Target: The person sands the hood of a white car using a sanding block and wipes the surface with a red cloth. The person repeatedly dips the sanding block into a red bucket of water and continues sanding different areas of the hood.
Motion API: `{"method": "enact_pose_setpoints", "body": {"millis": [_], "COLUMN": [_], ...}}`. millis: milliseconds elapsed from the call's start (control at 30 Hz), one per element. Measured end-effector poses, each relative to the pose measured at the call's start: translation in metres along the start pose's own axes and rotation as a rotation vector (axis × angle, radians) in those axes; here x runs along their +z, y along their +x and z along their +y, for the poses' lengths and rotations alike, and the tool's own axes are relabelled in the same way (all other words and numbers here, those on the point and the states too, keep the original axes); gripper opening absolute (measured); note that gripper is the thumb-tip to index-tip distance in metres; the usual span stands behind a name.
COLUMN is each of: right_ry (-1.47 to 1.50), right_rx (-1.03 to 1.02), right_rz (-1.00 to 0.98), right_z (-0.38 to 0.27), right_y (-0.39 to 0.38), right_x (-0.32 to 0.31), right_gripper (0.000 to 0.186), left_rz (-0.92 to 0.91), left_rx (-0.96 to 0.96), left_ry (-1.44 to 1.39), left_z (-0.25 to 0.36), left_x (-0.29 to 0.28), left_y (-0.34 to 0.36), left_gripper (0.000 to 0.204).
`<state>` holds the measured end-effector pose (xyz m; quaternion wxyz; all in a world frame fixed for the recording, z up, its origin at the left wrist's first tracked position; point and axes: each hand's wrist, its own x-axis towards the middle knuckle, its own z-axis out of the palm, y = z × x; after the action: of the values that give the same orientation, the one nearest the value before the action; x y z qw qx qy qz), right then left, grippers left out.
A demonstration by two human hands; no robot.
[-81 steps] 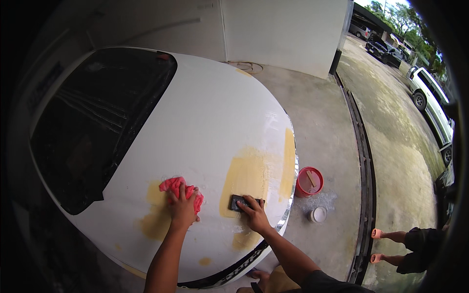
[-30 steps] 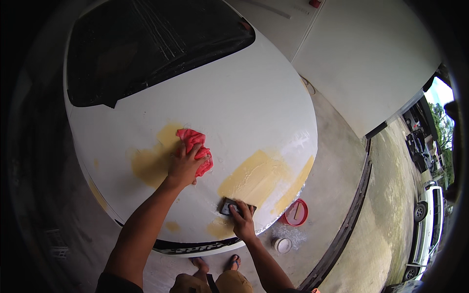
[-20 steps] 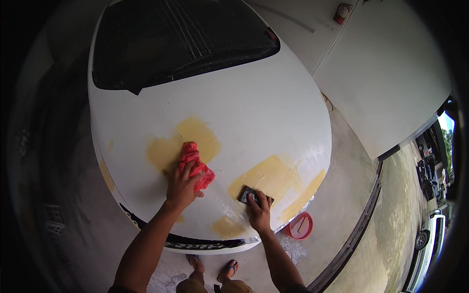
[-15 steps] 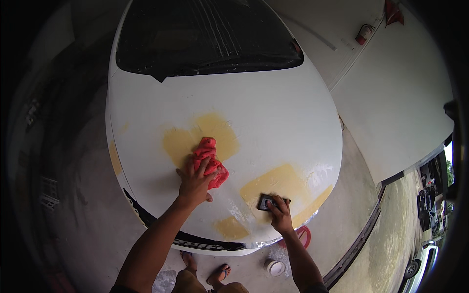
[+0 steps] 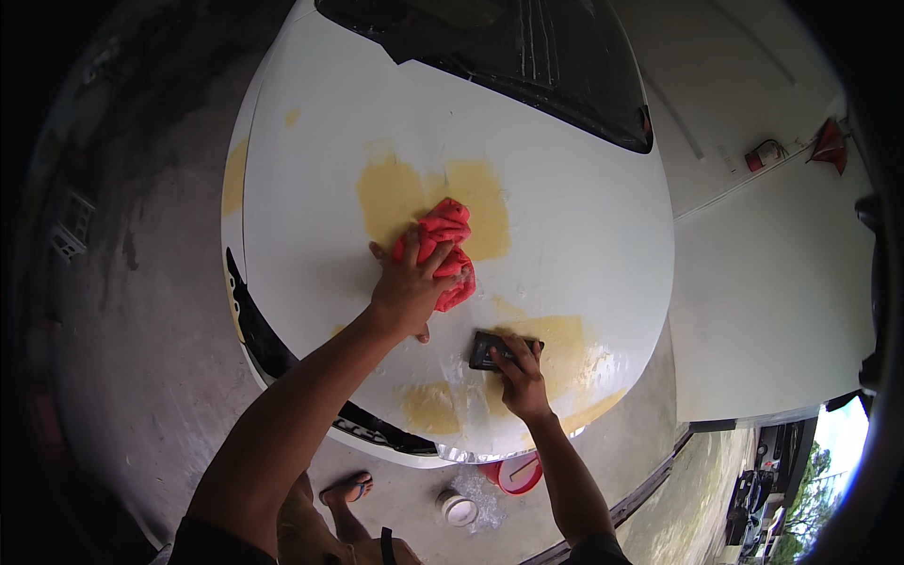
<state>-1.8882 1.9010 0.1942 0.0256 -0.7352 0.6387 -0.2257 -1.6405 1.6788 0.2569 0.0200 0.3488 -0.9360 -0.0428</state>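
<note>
My left hand (image 5: 407, 282) rests on a crumpled red cloth (image 5: 445, 221), its fingers spread over and gripping it, on the white hood (image 5: 593, 245) of a car. The cloth lies beside two yellow patches (image 5: 480, 209) at the middle of the hood. Lower and to the right, my right hand (image 5: 518, 375) holds a dark rectangular block (image 5: 483, 350) flat on the hood, at the edge of a wet yellow patch (image 5: 560, 353). A dark windshield (image 5: 508, 52) is at the top.
Below the hood, a red bucket (image 5: 518, 476) and a white tub (image 5: 459, 508) stand on the concrete floor near my sandalled foot. A pale wall (image 5: 763, 311) with a fire extinguisher (image 5: 758, 157) is at the right, cars (image 5: 749, 499) outside, a light crate (image 5: 71, 231) at the left.
The view has turned, so the car now stands more upright in it. My right hand and block have moved leftward along the lower yellow patch; my left hand still grips the cloth.
</note>
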Motion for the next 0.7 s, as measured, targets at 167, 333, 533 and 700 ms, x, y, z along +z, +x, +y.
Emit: {"method": "enact_pose_setpoints", "body": {"millis": [167, 333, 533, 700], "right_ry": [0.004, -0.058, -0.057, -0.091], "right_rx": [-0.064, 0.007, 0.04, -0.01], "right_rz": [-0.07, 0.066, 0.111, 0.162], "right_z": [0.014, -0.009, -0.017, -0.02], "right_y": [-0.029, -0.011, -0.019, -0.052], "right_x": [0.002, 0.014, 0.017, 0.023], "right_gripper": [0.053, 0.05, 0.048, 0.048], "left_rz": [0.023, -0.027, -0.031, -0.004], "left_rx": [-0.006, -0.026, -0.006, 0.01], "left_ry": [-0.01, 0.037, 0.033, -0.003], "left_z": [0.001, 0.004, 0.0, -0.001], "left_x": [-0.001, -0.002, 0.001, 0.003], "left_y": [0.0, -0.001, 0.002, 0.002], "left_gripper": [0.119, 0.123, 0.122, 0.126]}}
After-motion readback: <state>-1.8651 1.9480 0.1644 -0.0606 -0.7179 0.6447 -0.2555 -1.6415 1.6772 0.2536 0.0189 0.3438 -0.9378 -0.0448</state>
